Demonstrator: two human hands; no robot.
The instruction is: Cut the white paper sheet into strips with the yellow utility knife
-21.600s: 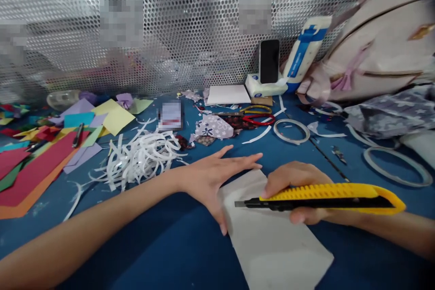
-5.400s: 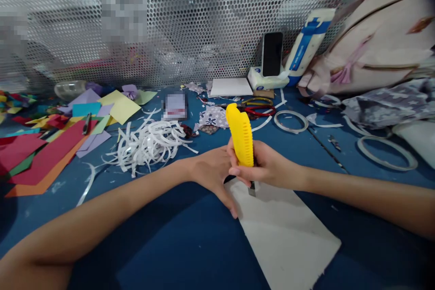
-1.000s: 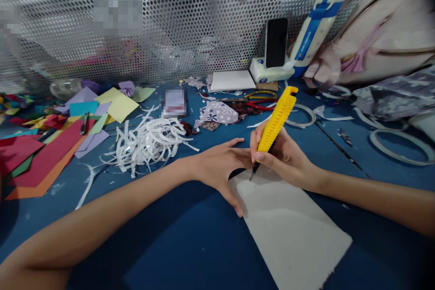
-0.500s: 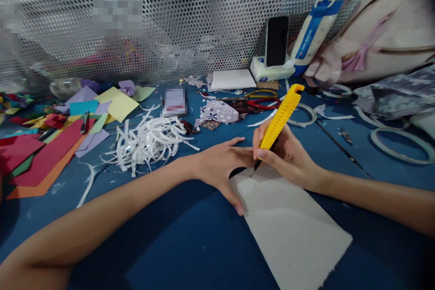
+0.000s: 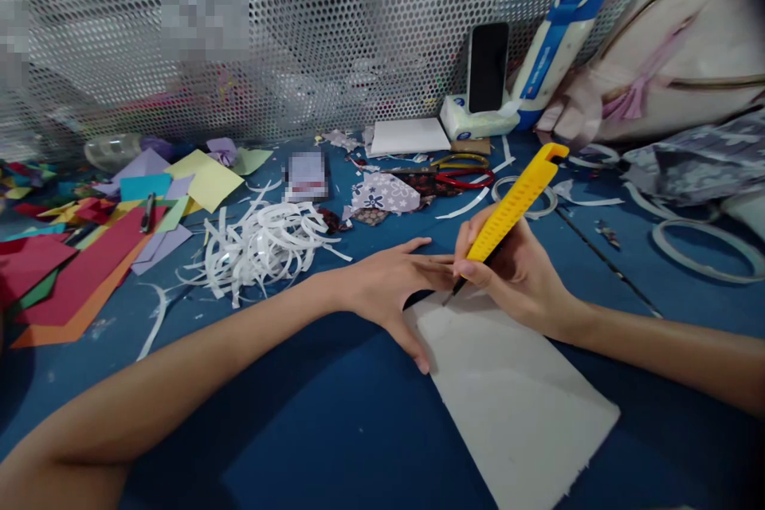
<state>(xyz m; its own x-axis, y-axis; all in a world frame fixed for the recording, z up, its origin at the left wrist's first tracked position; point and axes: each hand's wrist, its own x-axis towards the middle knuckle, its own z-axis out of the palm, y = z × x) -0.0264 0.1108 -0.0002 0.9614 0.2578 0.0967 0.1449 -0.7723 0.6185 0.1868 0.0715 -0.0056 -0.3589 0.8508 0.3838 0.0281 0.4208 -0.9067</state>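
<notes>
A pale grey board (image 5: 519, 398) lies at a slant on the blue table (image 5: 287, 430), its lower right edge ragged. My left hand (image 5: 391, 287) rests with fingers spread at the board's upper left corner, its thumb along the left edge. In my right hand (image 5: 508, 271) is a yellow utility knife (image 5: 517, 203), pinched between thumb and fingers. The knife leans up to the right, and its dark tip touches or nearly touches the board near its top edge. The fingertips of my left hand are partly hidden beside my right hand.
Curled white paper strips (image 5: 263, 251) and coloured papers (image 5: 89, 279) lie to the left. Behind are scissors (image 5: 463, 175), fabric scraps (image 5: 386, 193), a phone (image 5: 487, 68) on a tissue pack (image 5: 472, 121), and a metal mesh (image 5: 335, 32). Tape rings (image 5: 708, 251) and a bag (image 5: 705, 40) are at right.
The yellow knife has tilted further to the right, and my right hand has shifted slightly right. My left hand and the board have hardly moved.
</notes>
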